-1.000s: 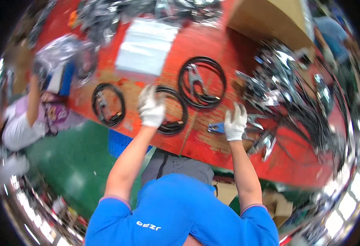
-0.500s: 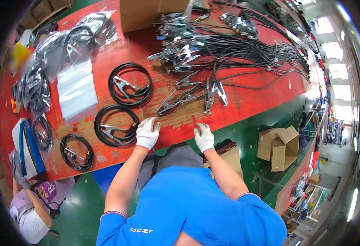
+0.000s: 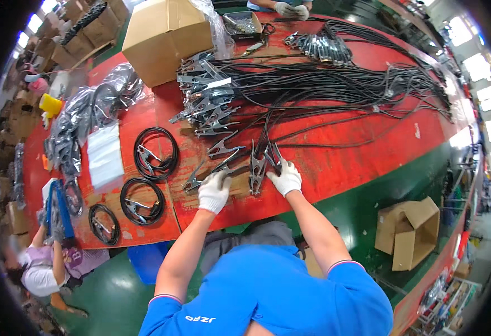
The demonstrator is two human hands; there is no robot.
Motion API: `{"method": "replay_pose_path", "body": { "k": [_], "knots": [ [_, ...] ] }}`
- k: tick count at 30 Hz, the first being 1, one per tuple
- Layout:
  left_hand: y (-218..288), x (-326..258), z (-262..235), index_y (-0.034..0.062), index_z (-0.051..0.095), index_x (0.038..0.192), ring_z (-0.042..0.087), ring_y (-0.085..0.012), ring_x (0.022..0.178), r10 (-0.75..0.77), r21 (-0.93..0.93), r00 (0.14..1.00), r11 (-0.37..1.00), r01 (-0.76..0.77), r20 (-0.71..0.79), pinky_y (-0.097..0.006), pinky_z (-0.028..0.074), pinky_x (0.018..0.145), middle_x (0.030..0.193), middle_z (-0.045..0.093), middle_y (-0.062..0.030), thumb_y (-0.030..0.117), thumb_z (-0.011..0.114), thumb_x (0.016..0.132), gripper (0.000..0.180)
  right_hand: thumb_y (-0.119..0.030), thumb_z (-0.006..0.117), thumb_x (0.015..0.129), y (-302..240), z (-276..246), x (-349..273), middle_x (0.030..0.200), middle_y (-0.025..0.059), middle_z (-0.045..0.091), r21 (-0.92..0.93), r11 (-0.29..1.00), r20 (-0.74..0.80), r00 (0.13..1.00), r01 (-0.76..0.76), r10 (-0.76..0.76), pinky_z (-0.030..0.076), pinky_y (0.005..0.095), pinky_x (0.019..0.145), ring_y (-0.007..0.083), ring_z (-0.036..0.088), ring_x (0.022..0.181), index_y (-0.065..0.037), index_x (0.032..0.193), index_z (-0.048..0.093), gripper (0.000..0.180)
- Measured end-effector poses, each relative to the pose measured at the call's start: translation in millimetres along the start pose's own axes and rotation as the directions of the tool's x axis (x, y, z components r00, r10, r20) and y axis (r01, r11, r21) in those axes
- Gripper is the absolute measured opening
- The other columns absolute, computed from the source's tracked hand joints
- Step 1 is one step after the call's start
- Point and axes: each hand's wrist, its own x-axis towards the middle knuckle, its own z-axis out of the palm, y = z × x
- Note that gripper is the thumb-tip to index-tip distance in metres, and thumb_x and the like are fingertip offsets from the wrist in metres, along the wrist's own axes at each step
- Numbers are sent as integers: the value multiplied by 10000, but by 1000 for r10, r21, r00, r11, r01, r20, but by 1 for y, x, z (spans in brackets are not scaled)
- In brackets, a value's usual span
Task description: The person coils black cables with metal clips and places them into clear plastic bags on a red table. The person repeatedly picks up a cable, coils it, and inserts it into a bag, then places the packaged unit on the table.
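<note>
Reaching clamps | left hand: grip half-curled, hold unclear | right hand: grip closure, hold unclear

Two gloved hands, your left hand and right hand, meet a red table bearing three unbagged black cable coils, two masses of metal clamps too dense to count, one large cardboard box and one parts tray. Two co-workers flank your table; one open carton sits at right.
</note>
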Motion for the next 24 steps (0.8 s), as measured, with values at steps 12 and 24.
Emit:
{"method": "replay_pose_path", "body": {
  "k": [12, 24],
  "knots": [
    [118, -10, -14, 83, 730, 1071, 696, -367, 947, -66, 137, 996, 988, 74, -62, -477, 548, 849, 1010, 739, -153, 202, 709, 939, 180, -408, 652, 907, -127, -57, 206, 1149, 158, 702, -66, 840, -301, 792, 539, -532, 517, 498, 923, 354, 670, 1068, -90, 1236, 663, 458],
    [79, -218, -25, 72, 756, 1047, 721, -374, 951, -679, 154, 709, 692, 705, -191, -454, 565, 867, 999, 752, -175, 264, 659, 972, 228, -203, 714, 882, -172, -76, 264, 870, 118, 681, -107, 514, -287, 468, 851, -835, 517, 500, 783, 352, 671, 859, -110, 979, 702, 135]
  ]
}}
